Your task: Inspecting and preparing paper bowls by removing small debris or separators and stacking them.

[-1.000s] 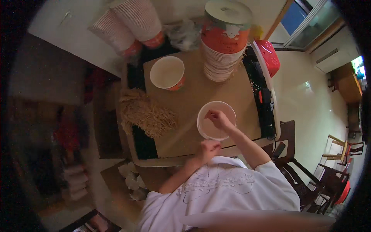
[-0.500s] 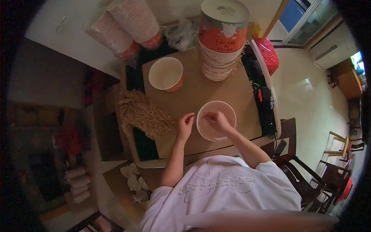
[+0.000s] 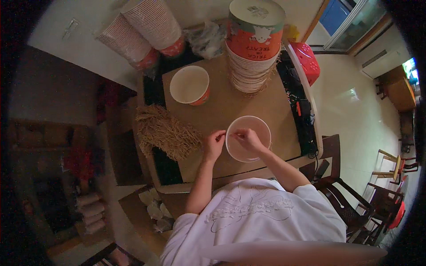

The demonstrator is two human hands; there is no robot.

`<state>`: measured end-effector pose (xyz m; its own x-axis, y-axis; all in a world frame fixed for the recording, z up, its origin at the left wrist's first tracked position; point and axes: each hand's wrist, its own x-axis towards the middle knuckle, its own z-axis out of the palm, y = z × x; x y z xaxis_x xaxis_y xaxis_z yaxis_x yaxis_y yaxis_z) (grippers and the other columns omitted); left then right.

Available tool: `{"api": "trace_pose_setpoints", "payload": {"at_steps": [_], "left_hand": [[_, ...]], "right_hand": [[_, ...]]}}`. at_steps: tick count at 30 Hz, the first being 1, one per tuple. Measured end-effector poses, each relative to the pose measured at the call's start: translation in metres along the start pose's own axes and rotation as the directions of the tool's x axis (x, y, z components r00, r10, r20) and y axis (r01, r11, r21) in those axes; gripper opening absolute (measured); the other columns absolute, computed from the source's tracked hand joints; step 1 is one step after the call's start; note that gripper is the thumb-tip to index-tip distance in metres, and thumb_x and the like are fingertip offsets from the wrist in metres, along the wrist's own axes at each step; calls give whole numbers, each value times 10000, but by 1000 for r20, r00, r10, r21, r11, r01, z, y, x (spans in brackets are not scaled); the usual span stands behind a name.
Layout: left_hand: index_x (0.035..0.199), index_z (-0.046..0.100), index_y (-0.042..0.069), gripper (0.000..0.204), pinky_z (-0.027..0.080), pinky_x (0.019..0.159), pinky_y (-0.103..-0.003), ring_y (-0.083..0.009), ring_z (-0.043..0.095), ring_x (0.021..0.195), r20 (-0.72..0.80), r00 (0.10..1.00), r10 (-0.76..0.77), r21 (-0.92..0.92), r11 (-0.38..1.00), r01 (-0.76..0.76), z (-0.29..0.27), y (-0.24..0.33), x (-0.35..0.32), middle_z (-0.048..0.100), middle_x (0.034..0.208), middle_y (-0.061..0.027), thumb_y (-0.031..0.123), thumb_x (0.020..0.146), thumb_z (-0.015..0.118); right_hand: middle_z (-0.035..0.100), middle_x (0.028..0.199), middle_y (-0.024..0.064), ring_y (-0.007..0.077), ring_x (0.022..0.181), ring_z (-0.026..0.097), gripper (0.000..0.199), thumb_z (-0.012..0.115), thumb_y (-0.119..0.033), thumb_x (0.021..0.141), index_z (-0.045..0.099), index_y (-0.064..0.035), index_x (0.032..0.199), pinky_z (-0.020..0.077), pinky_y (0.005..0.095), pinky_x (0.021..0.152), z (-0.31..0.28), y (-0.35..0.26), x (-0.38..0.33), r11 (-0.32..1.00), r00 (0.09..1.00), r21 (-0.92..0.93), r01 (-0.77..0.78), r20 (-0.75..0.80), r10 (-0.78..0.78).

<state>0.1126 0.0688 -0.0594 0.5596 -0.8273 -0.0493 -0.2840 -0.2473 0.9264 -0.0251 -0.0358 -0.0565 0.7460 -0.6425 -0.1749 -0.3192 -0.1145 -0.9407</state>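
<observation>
A white paper bucket (image 3: 248, 156) stands open-side up on the table in front of me. My left hand (image 3: 214, 145) is at the outside of its left rim, fingers pinched together. Over the bucket's mouth, just inside that same rim, my right hand (image 3: 248, 141) is also closed in a pinch. Whatever sits between the fingertips of either hand is too small to make out. To the left lies a tangled heap of brown twine cords (image 3: 171, 135). A second paper bucket (image 3: 190, 85), white inside with an orange outside, stands open farther back.
A nested stack of upside-down orange buckets (image 3: 255, 42) with twine at the rims rises at the back right. Wrapped bucket stacks (image 3: 153, 22) and a clear plastic bag (image 3: 206, 40) are at the back left. A red stool (image 3: 306, 62) and a dark chair (image 3: 341, 199) stand right.
My right hand has shifted slightly, its fingertips still just inside the bucket's left rim. My left hand has come a little closer to the rim from outside. The bucket stays put.
</observation>
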Motion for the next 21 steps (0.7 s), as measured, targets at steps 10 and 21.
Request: {"api": "trace_pose_setpoints", "payload": {"at_steps": [10,21], "left_hand": [[945,614,14,186,452,682,-259,-133,569,757,17,1000,-3,-12,1000,3,-1,-4,-1,627,858,-69,-5,785,520],[883,627,47,158,472,608,-290,-195,598,657,-27,996,79,46,996,-78,4,-6,0,616,770,-87,28,737,568]], "right_hand": [[615,756,164,205,639,602,189,584,-187,782,632,-35,884,457,313,591,2,-6,3,997,1000,-83,5,12,-4],[609,725,151,261,627,596,195,587,-227,763,643,-72,868,455,339,577,5,1,7,974,1000,-227,-2,13,5]]}}
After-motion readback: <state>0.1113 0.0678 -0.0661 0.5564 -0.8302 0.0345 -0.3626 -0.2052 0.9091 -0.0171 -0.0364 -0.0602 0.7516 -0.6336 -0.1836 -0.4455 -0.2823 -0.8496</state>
